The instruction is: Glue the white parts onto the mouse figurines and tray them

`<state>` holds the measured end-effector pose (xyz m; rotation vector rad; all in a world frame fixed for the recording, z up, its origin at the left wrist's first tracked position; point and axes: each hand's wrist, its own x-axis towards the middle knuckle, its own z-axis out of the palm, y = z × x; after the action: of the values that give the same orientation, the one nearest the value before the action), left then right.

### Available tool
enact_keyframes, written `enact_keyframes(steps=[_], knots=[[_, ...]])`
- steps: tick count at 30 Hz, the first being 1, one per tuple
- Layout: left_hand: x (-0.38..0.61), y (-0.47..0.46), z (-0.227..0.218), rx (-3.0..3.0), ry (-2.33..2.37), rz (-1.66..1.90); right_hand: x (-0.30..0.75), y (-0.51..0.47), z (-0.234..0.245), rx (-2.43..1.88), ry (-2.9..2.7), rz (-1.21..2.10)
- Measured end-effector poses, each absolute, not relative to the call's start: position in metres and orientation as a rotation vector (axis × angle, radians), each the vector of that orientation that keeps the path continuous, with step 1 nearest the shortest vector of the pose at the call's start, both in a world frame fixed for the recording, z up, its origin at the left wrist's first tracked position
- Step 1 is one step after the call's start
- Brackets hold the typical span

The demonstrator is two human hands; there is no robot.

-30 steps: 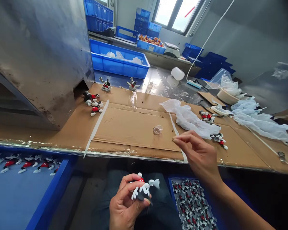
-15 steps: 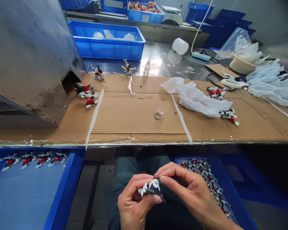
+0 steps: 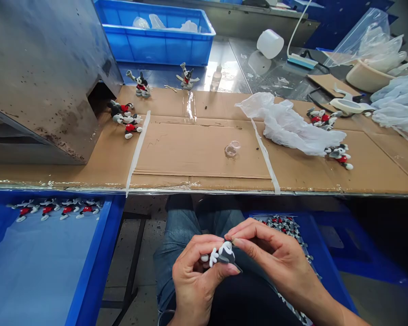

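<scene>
Over my lap, my left hand [image 3: 193, 276] is closed around a small black-and-white mouse figurine [image 3: 221, 255]. My right hand [image 3: 275, 258] pinches at the figurine's head with thumb and forefinger. Whether a small piece sits in that pinch I cannot make out. Just right of my hands a blue bin [image 3: 329, 258] holds several more figurine parts [image 3: 285, 224]. A tiny clear cup [image 3: 231, 148] rests on the cardboard-covered bench [image 3: 197, 154] ahead.
Left of my knees, a blue tray [image 3: 88, 271] carries a row of figurines [image 3: 54, 209]. More figurines [image 3: 127, 120] lie by a grey metal machine [image 3: 44, 68]. Two figurines [image 3: 141, 85] stand upright further back. Crumpled white plastic [image 3: 292, 127], a blue crate [image 3: 156, 31] and a bowl [image 3: 365, 77] crowd the back.
My right hand came back from the bench to the figurine in my left hand and now pinches at its head. My view has tilted down toward my lap.
</scene>
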<state>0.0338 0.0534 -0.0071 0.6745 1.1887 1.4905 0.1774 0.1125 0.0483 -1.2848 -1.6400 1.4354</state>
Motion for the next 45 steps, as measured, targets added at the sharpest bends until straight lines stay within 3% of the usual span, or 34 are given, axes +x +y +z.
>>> enact_keyframes(steps=[45], knots=[[0.0321,0.05,-0.0027,0.763,1.207,1.515,0.1725,0.11,0.0512,-1.363,-1.632,1.461]])
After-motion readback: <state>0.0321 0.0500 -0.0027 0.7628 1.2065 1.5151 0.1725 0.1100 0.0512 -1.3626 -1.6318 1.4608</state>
